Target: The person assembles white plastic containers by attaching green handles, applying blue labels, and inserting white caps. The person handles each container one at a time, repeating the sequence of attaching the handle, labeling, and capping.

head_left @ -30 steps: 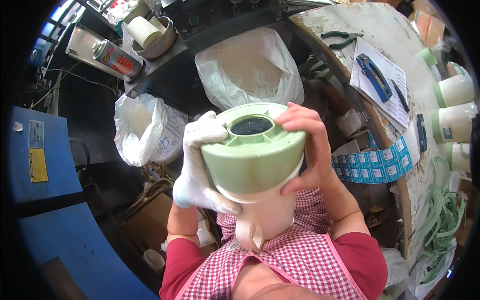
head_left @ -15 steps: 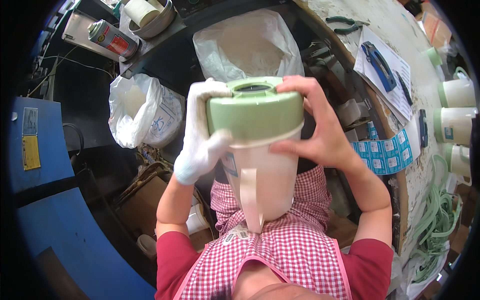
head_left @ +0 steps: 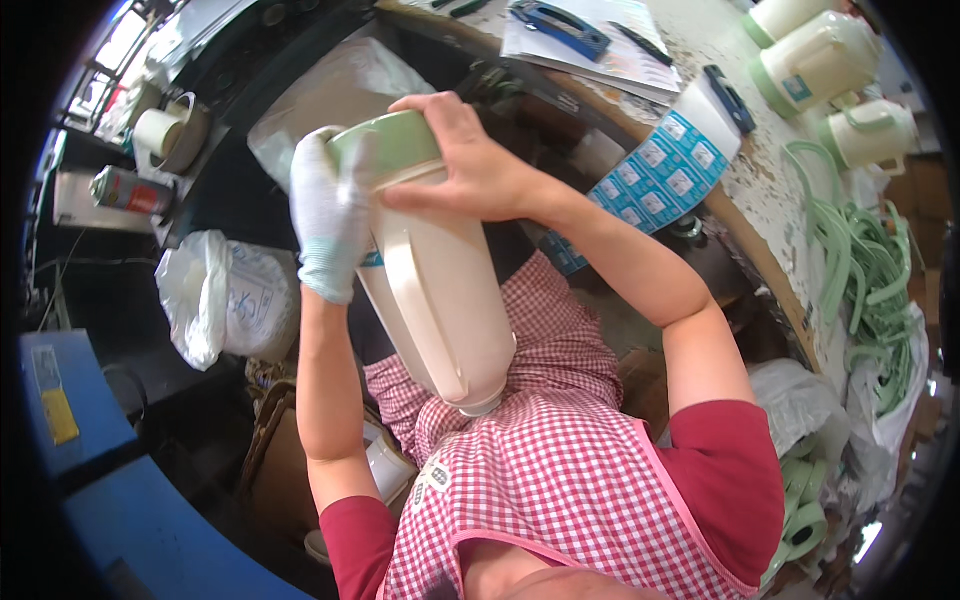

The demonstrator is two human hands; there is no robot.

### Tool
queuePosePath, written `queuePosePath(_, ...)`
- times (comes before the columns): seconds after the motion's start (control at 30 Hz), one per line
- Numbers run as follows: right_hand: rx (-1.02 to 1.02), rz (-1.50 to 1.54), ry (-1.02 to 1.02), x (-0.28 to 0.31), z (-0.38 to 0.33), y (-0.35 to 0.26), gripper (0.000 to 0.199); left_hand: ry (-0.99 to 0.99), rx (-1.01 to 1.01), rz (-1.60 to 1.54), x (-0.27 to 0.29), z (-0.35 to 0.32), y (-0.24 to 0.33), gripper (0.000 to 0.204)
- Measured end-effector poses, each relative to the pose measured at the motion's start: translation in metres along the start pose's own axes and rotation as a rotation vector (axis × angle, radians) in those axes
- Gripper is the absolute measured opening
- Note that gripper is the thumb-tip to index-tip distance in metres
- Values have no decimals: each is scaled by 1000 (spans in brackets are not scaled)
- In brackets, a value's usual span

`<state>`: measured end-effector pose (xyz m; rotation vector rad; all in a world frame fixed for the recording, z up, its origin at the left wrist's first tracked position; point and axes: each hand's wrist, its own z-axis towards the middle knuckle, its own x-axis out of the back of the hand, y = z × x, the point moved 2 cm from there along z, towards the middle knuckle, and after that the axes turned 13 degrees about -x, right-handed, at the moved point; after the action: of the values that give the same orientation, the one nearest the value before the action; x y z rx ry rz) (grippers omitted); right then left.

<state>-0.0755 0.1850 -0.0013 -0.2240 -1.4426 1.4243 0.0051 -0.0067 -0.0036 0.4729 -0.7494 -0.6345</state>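
A cream plastic jug [head_left: 470, 300] with a long handle is held upside down over my lap, tilted, its narrow end resting against the checked apron [head_left: 560, 450]. Around its raised wide end runs a green base band [head_left: 405, 145]. My left hand [head_left: 332, 215], in a white glove, grips the band's left side; its fingers are partly smeared by motion. The bare right hand [head_left: 455, 165] clasps the other side, fingers over the top and thumb on the cream body. Part of a blue label [head_left: 373, 258] shows beside the left wrist.
On the worn bench at the right lie a sheet of blue stickers [head_left: 655, 170], a blue utility knife [head_left: 560, 28] over papers, and several similar jugs [head_left: 830, 65]. Green strips [head_left: 865, 275] pile beyond. A white sack [head_left: 255, 300], spray can [head_left: 130, 190] and blue cabinet [head_left: 170, 520] stand left.
The view has swung toward the right. The jug leans more, its green end now up and left. Both hands still hold it, and the left glove has shifted around the band.
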Motion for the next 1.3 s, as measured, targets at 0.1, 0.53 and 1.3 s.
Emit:
queuePosePath(0.1,-24,-61,69,-11,0,-6,80,20,150,71,-9,-3,10,49)
queuePosePath(0.53,-170,296,-197,-1,7,37,80,201,30,-295,-12,-17,-50,54)
queuePosePath(1.3,-1467,-1339,244,659,-286,275,53,300,313,-295,81,-49,63,45)
